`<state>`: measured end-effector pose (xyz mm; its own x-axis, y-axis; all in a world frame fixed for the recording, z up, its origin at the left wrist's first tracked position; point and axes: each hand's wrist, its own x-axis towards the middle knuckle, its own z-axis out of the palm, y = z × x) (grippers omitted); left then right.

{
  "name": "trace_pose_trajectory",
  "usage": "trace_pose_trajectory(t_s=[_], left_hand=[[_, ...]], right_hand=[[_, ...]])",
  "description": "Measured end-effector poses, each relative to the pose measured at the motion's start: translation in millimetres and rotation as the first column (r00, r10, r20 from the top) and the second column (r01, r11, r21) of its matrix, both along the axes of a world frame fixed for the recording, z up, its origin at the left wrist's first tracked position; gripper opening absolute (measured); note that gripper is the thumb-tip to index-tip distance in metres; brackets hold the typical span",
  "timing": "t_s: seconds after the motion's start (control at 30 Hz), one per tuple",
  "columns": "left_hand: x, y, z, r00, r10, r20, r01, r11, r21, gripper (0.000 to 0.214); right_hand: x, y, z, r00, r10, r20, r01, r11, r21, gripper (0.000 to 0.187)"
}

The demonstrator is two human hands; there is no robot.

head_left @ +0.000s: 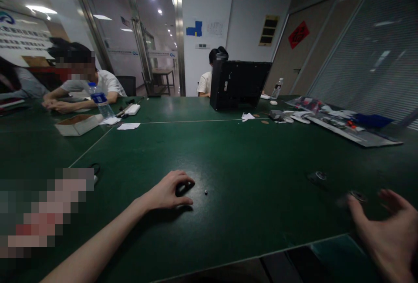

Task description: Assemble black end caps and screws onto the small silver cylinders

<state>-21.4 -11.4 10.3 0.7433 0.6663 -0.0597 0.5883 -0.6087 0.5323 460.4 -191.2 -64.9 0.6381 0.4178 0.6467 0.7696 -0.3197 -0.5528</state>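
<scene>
My left hand (170, 190) rests over the green table (254, 165), its thumb and fingers apart and curved, with nothing visible between them. Just right of its fingertips lies a tiny dark cylindrical piece (205, 192) with a light ring on top. At the right edge, slightly blurred, my right hand (387, 230) has thumb and fingers spread. Beyond its thumb is a dark round part (357, 196), partly hidden; whether the thumb touches it I cannot tell. Another dark round part (319, 176) with a metallic top lies farther left.
A black monitor-like case (241, 85) stands at the far side, with a person behind it. Another person sits at the far left, near a water bottle (102, 102) and an open box (78, 125). Cluttered trays (355, 133) lie at the right. The table's near edge (261, 257) runs below.
</scene>
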Motion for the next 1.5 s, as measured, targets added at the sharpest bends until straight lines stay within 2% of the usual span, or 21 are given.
trace_pose_trajectory(t_s=[0.03, 0.07, 0.13, 0.17, 0.2, 0.23, 0.3, 0.37, 0.43, 0.57, 0.67, 0.8, 0.87, 1.13, 1.33, 1.5], left_hand=[[0.0, 0.1, -0.2, 1.0, -0.004, 0.0, 0.004, 1.0, 0.0, 0.055], [0.0, 0.3, -0.5, 1.0, -0.008, 0.0, 0.008, 1.0, 0.003, 0.055], [-0.1, 0.9, -1.3, 1.0, -0.012, 0.0, 0.012, 1.0, 0.006, 0.055], [-0.2, 1.2, -1.8, 1.0, -0.013, 0.002, 0.013, 1.0, 0.008, 0.055], [-0.3, 1.5, -2.2, 1.0, -0.012, 0.004, 0.012, 1.0, 0.01, 0.055], [-0.3, 1.8, -2.6, 1.0, -0.012, 0.007, 0.012, 1.0, 0.01, 0.054], [-0.2, 2.0, -3.2, 1.0, -0.011, 0.009, 0.011, 1.0, 0.014, 0.052], [0.3, 1.6, -3.2, 1.0, -0.01, 0.009, 0.009, 1.0, 0.026, 0.051], [1.0, 0.8, -2.3, 1.0, -0.009, 0.008, 0.009, 0.999, 0.037, 0.05], [2.8, -0.8, 0.9, 1.0, -0.017, 0.008, 0.017, 0.998, 0.053, 0.05], [3.8, -1.1, 1.8, 1.0, -0.011, -0.003, 0.011, 0.998, 0.06, 0.05], [4.3, -1.1, 1.3, 1.0, -0.01, -0.001, 0.01, 0.998, 0.068, 0.048], [4.6, -1.4, 1.4, 1.0, -0.017, 0.0, 0.017, 0.997, 0.07, 0.046], [5.8, -2.1, 0.5, 1.0, -0.007, 0.002, 0.006, 0.996, 0.09, 0.042], [5.3, -1.9, -0.1, 1.0, -0.016, -0.003, 0.016, 0.995, 0.102, 0.041], [5.4, -1.1, -1.1, 1.0, -0.019, -0.013, 0.02, 0.996, 0.091, 0.042]], right_hand=[[-16.7, 6.0, 8.8, 0.998, -0.055, 0.037, 0.054, 0.998, 0.024, 0.067], [-35.2, 13.3, 17.7, 0.997, -0.014, 0.074, 0.013, 1.0, 0.015, 0.064], [-76.1, 30.5, 33.8, 0.966, 0.237, 0.103, -0.228, 0.969, -0.092, 0.052], [-97.3, 39.7, 40.5, 0.905, 0.418, 0.076, -0.4, 0.898, -0.184, 0.041], [-118.6, 48.7, 46.2, 0.81, 0.586, 0.018, -0.559, 0.781, -0.28, 0.032], [-139.5, 57.4, 50.9, 0.709, 0.702, -0.063, -0.672, 0.646, -0.361, 0.027], [-178.1, 73.2, 57.8, 0.525, 0.828, -0.199, -0.792, 0.389, -0.471, 0.023], [-209.8, 86.6, 61.9, 0.422, 0.87, -0.256, -0.817, 0.243, -0.523, 0.023], [-232.6, 97.8, 63.8, 0.384, 0.883, -0.271, -0.806, 0.177, -0.564, 0.026], [-254.3, 113.1, 64.9, 0.422, 0.867, -0.264, -0.75, 0.171, -0.639, 0.031], [-258.5, 120.7, 66.8, 0.437, 0.861, -0.259, -0.719, 0.162, -0.676, 0.024], [-258.8, 130.3, 67.3, 0.372, 0.89, -0.262, -0.723, 0.102, -0.683, 0.015], [-257.6, 132.7, 64.4, 0.349, 0.899, -0.264, -0.739, 0.091, -0.667, 0.012], [-260.3, 116.3, 49.8, 0.359, 0.914, -0.191, -0.757, 0.165, -0.632, 0.017], [-272.2, 109.0, 54.2, 0.274, 0.943, -0.19, -0.772, 0.098, -0.629, 0.021], [-271.6, 107.3, 55.8, 0.283, 0.937, -0.203, -0.792, 0.109, -0.601, 0.024]])
